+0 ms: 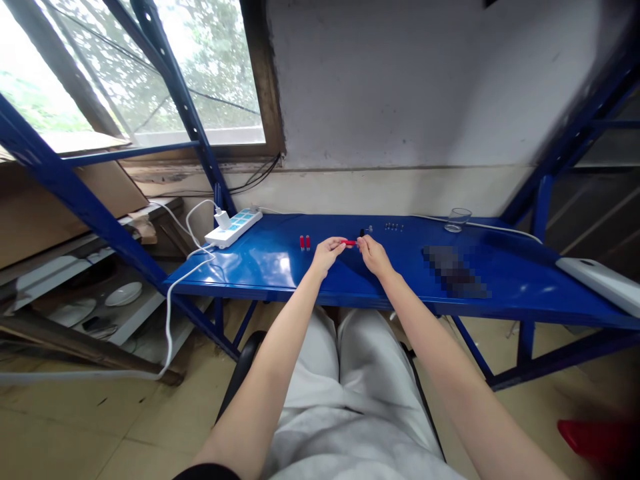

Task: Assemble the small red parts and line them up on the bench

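Over the middle of the blue table [260, 267], my left hand [327, 253] pinches a small red cylinder [351, 243] near its left end. At the cylinder's right end, the fingers of my right hand [373, 253] are closed; any smaller part between them is too small to tell. Two similar red cylinders [305, 243] with silvery lower ends lie side by side to the left of my hands. Just beyond my right hand is a small black piece [362, 233], with a tiny pale piece [369, 229] beside it. Several small metallic pieces [393, 227] lie in rows farther right.
A white power strip [234, 228] with a plugged-in cable stands at the table's left end. A clear glass [457, 220] is at the back right, near a white cable. A blurred dark item [455, 271] and a white object [603, 280] lie on the right.
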Motion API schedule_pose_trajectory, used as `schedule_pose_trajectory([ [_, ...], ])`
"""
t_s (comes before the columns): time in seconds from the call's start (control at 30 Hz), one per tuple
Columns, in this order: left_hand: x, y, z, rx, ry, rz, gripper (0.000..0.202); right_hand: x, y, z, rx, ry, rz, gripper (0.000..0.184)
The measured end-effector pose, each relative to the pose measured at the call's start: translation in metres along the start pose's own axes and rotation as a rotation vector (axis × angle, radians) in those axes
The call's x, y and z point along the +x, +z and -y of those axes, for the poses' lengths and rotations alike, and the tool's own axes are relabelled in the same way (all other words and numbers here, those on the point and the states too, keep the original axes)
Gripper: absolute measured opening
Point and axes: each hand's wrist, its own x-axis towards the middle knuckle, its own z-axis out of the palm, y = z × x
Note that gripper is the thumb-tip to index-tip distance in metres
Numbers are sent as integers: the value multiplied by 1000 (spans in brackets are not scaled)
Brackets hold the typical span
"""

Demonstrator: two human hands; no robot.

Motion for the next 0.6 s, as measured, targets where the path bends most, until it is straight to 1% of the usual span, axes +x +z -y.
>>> schedule_pose_trajectory([
  [0.23,1,-1,3,30,-4,1,24,0,0,2,-44,-19,21,40],
  [0.6,2,-2,4,6,-17,-25,24,0,2,1,-83,-33,-14,40],
])
